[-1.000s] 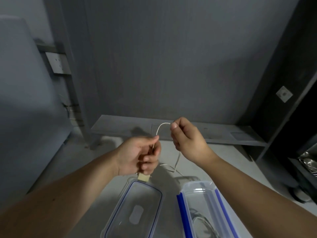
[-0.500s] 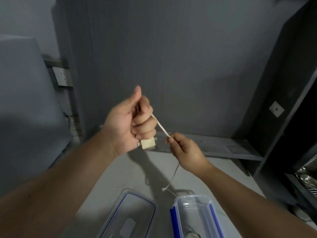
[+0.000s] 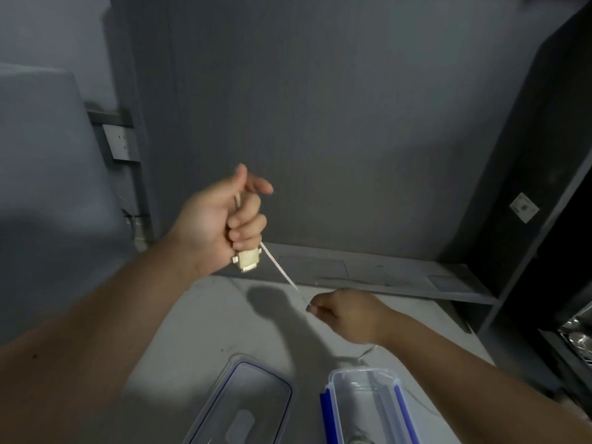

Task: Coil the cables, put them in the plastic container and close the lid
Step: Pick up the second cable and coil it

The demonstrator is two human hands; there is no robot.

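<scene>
Head-camera view first gives us the broad pale grey tabletop (image 3: 205, 318), backed by a dark grey wall and a low grey ledge (image 3: 384, 270) along its far edge. At the bottom of the picture we see the clear rectangular plastic container with blue clips (image 3: 365, 408) standing open on the table, and just left of it, apart from it, the clear flat plastic lid with a dark blue seal line (image 3: 243, 408) lying on the surface. Something thin lies in the container's bottom near the frame edge, too cut off for us to identify.

Our left hand (image 3: 221, 225) is raised above the table and clenched into a fist around the thin cream-white cable (image 3: 278, 267), with the boxy beige connector plug (image 3: 248, 259) sticking out below the curled fingers. From the fist the cable runs taut, down and to the right, to our right hand (image 3: 344, 312), which is lower, nearer the table, and pinches the cable at its fingertips. Beyond that hand a faint stretch of cable trails onto the table near the container's far rim.
</scene>
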